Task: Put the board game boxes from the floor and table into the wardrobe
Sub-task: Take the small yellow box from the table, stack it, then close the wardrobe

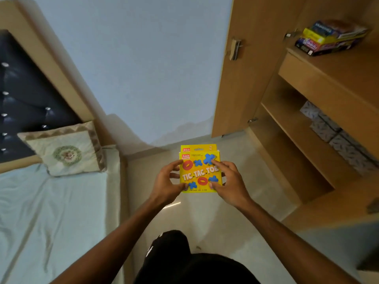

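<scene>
I hold a yellow Tic Tac Toe box [200, 170] in front of me above the floor, its printed face towards me. A second yellow box of the same kind seems to sit just behind it. My left hand [167, 180] grips its left edge and my right hand [228, 180] grips its right edge. The open wardrobe [320, 83] stands to the right. On its upper shelf lies a stack of board game boxes [330, 36].
A bed [51, 212] with a pale sheet and a cushion [65, 152] fills the left side. The wardrobe door [252, 64] stands open beside the wall. Patterned grey boxes [336, 136] sit on a lower shelf. Shiny floor [194, 218] lies below my hands.
</scene>
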Demonstrator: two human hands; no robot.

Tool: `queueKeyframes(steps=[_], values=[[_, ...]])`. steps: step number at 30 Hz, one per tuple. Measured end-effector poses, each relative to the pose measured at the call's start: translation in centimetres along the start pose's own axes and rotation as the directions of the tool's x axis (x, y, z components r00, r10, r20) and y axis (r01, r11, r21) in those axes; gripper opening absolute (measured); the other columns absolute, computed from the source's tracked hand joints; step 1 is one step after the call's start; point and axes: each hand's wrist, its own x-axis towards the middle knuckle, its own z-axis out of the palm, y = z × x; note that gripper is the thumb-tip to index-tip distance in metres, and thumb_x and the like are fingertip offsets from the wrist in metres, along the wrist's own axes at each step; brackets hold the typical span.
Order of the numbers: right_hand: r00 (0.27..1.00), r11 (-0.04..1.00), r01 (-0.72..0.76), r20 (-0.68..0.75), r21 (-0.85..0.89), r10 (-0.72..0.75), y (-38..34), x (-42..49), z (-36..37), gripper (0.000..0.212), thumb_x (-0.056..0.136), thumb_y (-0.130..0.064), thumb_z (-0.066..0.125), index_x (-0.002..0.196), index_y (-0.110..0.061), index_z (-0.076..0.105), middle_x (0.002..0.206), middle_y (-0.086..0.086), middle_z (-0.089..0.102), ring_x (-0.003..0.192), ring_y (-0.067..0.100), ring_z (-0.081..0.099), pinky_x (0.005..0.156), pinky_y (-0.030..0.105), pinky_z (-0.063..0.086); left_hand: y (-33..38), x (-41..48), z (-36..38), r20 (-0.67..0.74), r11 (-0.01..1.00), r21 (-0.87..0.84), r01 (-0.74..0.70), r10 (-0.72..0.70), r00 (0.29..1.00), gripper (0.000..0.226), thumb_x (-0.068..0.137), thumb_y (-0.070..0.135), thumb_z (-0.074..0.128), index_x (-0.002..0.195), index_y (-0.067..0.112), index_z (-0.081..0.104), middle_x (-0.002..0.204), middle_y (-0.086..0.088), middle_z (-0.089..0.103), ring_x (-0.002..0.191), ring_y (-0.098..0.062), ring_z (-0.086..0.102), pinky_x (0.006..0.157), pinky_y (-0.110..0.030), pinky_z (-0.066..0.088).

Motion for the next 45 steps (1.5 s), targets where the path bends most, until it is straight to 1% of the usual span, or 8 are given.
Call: queueKeyframes(steps=[10, 17, 20, 23, 27, 35, 42, 45], values=[[0.967, 0.999, -0.049, -0.249, 0.015, 0.051, 4.0, 21.3, -8.2, 0.066, 0.07, -0.008, 0.08, 0.13, -0.024, 0.057, 0.124, -0.002, 0.048, 0.106, 0.013, 0.059, 0.081, 0.036, 0.059, 7.3, 26.8, 5.9, 0.21, 0.991, 0.0, -0.134, 0.131, 0.969, 0.079, 0.062, 0.005, 0.085, 0.13, 0.03, 0.054, 0.118, 0.0, 0.057, 0.094, -0.015, 0.066, 0.063, -0.024, 0.058], [0.878, 0.992, -0.122, -0.461, 0.041, 0.127, 6.0, 32.4, -17.2, 0.062, 0.07, -0.012, 0.077, 0.128, -0.023, 0.059, 0.126, 0.001, 0.052, 0.11, 0.015, 0.059, 0.088, 0.039, 0.056, 16.7, 42.8, 12.6, 0.443, 0.978, -0.102, -0.183, 0.209, 0.872, 0.077, 0.06, -0.005, 0.082, 0.128, 0.023, 0.057, 0.109, 0.0, 0.06, 0.096, -0.028, 0.065, 0.068, -0.042, 0.062], [0.826, 0.99, -0.137, -0.549, 0.031, 0.132, 6.7, 35.5, -21.4, 0.06, 0.071, -0.006, 0.077, 0.127, -0.019, 0.06, 0.129, 0.003, 0.051, 0.114, 0.015, 0.057, 0.092, 0.036, 0.054, 20.7, 47.4, 16.6, 0.512, 0.97, -0.15, -0.191, 0.241, 0.824, 0.077, 0.062, -0.011, 0.079, 0.129, 0.019, 0.055, 0.112, -0.005, 0.06, 0.097, -0.028, 0.063, 0.062, -0.033, 0.061], [0.771, 0.988, -0.157, -0.626, -0.002, 0.121, 8.6, 38.9, -26.1, 0.057, 0.072, -0.005, 0.077, 0.125, -0.015, 0.06, 0.129, 0.005, 0.048, 0.115, 0.016, 0.054, 0.093, 0.036, 0.054, 24.7, 51.5, 21.3, 0.563, 0.962, -0.204, -0.181, 0.266, 0.782, 0.073, 0.068, -0.022, 0.071, 0.131, 0.008, 0.051, 0.106, 0.001, 0.057, 0.086, -0.011, 0.061, 0.054, -0.015, 0.053], [0.739, 0.99, -0.128, -0.672, -0.062, 0.054, 12.3, 43.9, -33.2, 0.055, 0.07, -0.018, 0.069, 0.124, -0.011, 0.061, 0.129, 0.001, 0.04, 0.119, 0.016, 0.048, 0.095, 0.04, 0.052, 29.7, 57.6, 28.2, 0.595, 0.948, -0.244, -0.204, 0.313, 0.74, 0.071, 0.069, -0.027, 0.066, 0.132, 0.003, 0.048, 0.113, -0.005, 0.058, 0.085, -0.003, 0.059, 0.056, -0.011, 0.051], [0.687, 0.986, -0.133, -0.726, -0.099, 0.02, 18.8, 55.2, -49.8, 0.054, 0.072, -0.009, 0.079, 0.123, -0.013, 0.062, 0.127, -0.001, 0.041, 0.119, 0.018, 0.051, 0.099, 0.042, 0.05, 41.2, 70.2, 41.9, 0.604, 0.897, -0.233, -0.375, 0.435, 0.667, 0.067, 0.064, 0.001, 0.086, 0.124, 0.019, 0.062, 0.129, -0.008, 0.058, 0.106, -0.023, 0.062, 0.075, -0.04, 0.061], [0.681, 0.978, -0.148, -0.733, -0.144, -0.005, 22.5, 63.1, -60.2, 0.05, 0.071, -0.014, 0.082, 0.118, -0.013, 0.066, 0.127, 0.008, 0.046, 0.11, 0.025, 0.058, 0.091, 0.039, 0.053, 49.7, 78.5, 49.3, 0.662, 0.816, -0.182, -0.549, 0.514, 0.545, 0.079, 0.065, 0.0, 0.085, 0.135, 0.016, 0.053, 0.136, -0.002, 0.051, 0.119, -0.022, 0.056, 0.083, -0.03, 0.059], [0.668, 0.982, -0.133, -0.744, -0.136, -0.012, 23.4, 65.7, -63.0, 0.047, 0.07, -0.012, 0.083, 0.114, -0.012, 0.067, 0.129, 0.011, 0.046, 0.113, 0.026, 0.056, 0.094, 0.04, 0.051, 52.8, 81.4, 51.7, 0.688, 0.813, -0.14, -0.565, 0.49, 0.535, 0.075, 0.07, -0.005, 0.081, 0.137, 0.009, 0.05, 0.132, 0.0, 0.049, 0.12, -0.02, 0.054, 0.076, -0.012, 0.054]])
